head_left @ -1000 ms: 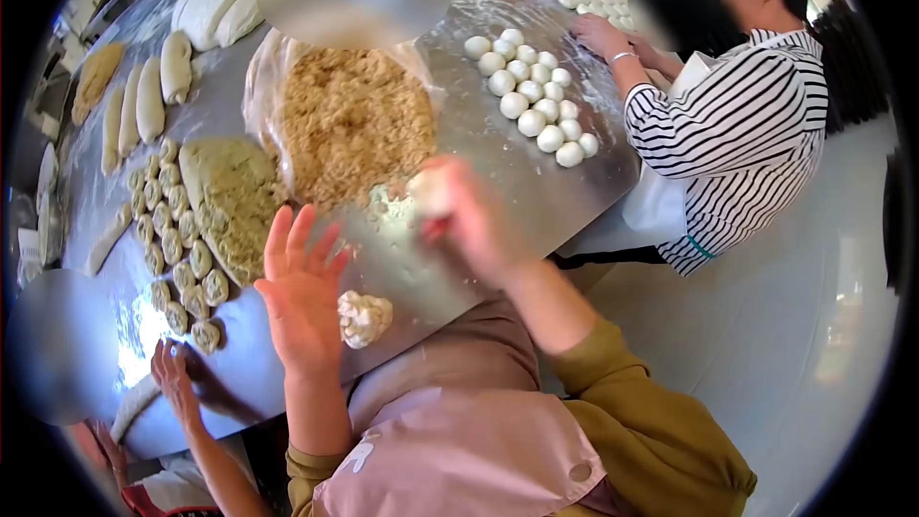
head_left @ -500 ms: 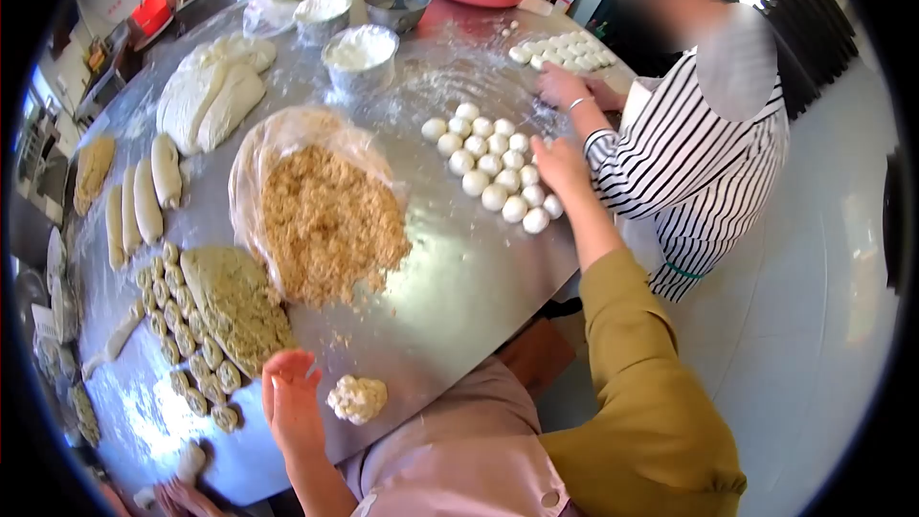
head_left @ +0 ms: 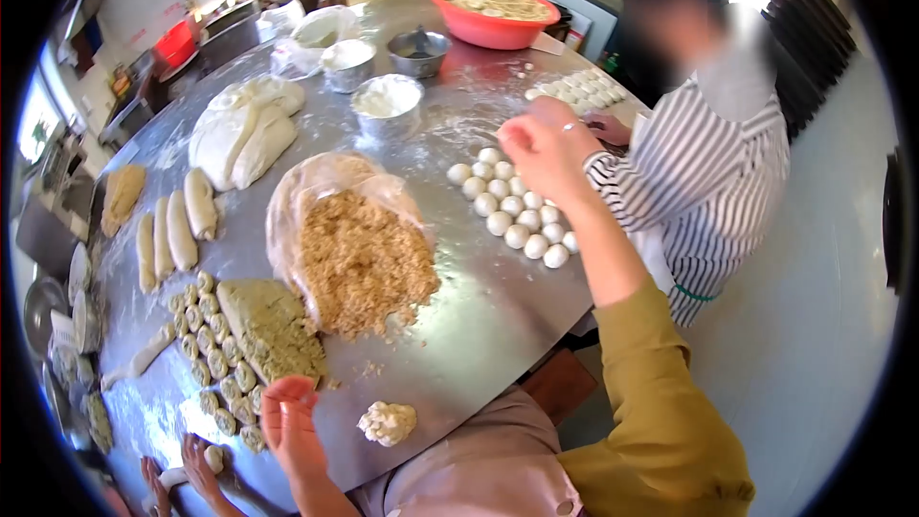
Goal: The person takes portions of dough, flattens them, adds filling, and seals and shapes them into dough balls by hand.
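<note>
Bare right hand (head_left: pixel 550 158): grasp unclear | white round dough balls (head_left: pixel 512 205): some partly behind its wrist | black-and-white-striped co-worker (head_left: pixel 694 158): head blurred | pink cloth apron (head_left: pixel 469 479): cut off below

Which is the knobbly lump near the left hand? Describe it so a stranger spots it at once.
Find the near edge of the big metal table, by the pink apron. Just right of the left hand sits a small, pale, knobbly lump. It lies alone and looks rough, unlike the smooth white balls farther off.
</note>
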Tool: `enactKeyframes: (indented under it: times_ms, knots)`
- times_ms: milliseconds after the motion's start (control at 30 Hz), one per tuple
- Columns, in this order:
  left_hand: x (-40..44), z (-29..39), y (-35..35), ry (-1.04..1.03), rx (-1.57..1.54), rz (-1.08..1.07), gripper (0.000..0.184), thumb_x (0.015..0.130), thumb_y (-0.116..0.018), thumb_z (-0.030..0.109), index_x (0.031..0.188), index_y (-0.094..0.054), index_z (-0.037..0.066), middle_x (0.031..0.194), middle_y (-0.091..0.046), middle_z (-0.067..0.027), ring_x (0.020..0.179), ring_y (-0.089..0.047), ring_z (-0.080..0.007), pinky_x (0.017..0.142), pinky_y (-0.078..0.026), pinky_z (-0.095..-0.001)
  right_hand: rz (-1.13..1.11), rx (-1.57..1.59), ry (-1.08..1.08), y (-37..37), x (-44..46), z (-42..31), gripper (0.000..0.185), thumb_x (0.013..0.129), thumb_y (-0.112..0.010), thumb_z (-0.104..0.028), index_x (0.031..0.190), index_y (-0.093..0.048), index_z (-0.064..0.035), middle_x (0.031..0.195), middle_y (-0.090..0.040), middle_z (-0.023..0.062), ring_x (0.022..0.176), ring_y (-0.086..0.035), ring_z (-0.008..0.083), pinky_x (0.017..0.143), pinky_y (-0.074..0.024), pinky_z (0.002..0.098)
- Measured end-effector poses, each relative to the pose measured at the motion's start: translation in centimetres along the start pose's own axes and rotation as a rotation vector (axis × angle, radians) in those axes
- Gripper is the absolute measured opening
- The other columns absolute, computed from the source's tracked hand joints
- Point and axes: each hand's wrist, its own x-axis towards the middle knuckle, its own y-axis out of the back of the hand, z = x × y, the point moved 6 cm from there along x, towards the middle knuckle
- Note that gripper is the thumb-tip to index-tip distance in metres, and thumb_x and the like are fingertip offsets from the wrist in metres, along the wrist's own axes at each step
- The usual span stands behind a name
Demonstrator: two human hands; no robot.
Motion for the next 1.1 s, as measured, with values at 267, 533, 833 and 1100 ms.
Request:
enactKeyframes:
  times_ms: [267, 533, 833, 1100]
  knots:
    - [-7.8, 26.7, 2.3, -1.012, 0.268, -0.025, 0.029, 0.088, -0.054, 0.017, 0.112, -0.042, 0.007, 0.076, -0.051, -0.0039, 0.072, -0.049, -0.0169, 0.068, -0.043, -0.0313, 0.509, 0.736, 0.909, 16.1, -9.7, -20.7, 0.01, 0.088, -0.063, -0.006, 0.098, -0.064, -0.0023, 0.096, -0.064, 0.0025, 0.086, -0.059, 0.0091, 0.072, -0.0497, 0.0249]
    - [-7.1, 27.3, -13.4, -0.995, 0.569, -0.827, 0.042, 0.089, -0.055, 0.027, 0.122, -0.033, 0.014, 0.073, -0.053, 0.0011, 0.062, -0.05, -0.0133, 0.061, -0.044, -0.0282, 0.154, 0.576, 0.951, 11.6, -10.6, -25.8, 0.008, 0.088, -0.062, -0.008, 0.094, -0.063, -0.0028, 0.093, -0.063, 0.0028, 0.084, -0.057, 0.0101, 0.072, -0.049, 0.0259]
    - [-3.5, 11.8, 13.0, -0.596, 1.379, 0.241, 0.013, 0.079, -0.056, 0.015, 0.086, -0.046, 0.01, 0.069, -0.053, -0.0046, 0.068, -0.052, -0.0197, 0.065, -0.045, -0.0328, -0.716, -0.651, 0.09, -12.3, 0.5, -0.9, 0.008, 0.087, -0.06, -0.011, 0.09, -0.061, -0.0034, 0.091, -0.061, 0.0031, 0.082, -0.055, 0.0112, 0.072, -0.0481, 0.0269]
    - [-6.7, 2.0, 34.6, -0.385, 2.191, 0.631, 0.012, 0.069, -0.057, 0.006, 0.057, -0.057, 0.007, 0.067, -0.055, -0.0093, 0.076, -0.055, -0.0242, 0.069, -0.047, -0.037, -0.686, -0.684, 0.051, -15.6, 1.2, 2.6, 0.01, 0.087, -0.058, -0.013, 0.087, -0.06, -0.0039, 0.088, -0.059, 0.0034, 0.08, -0.054, 0.0122, 0.072, -0.0474, 0.0278]
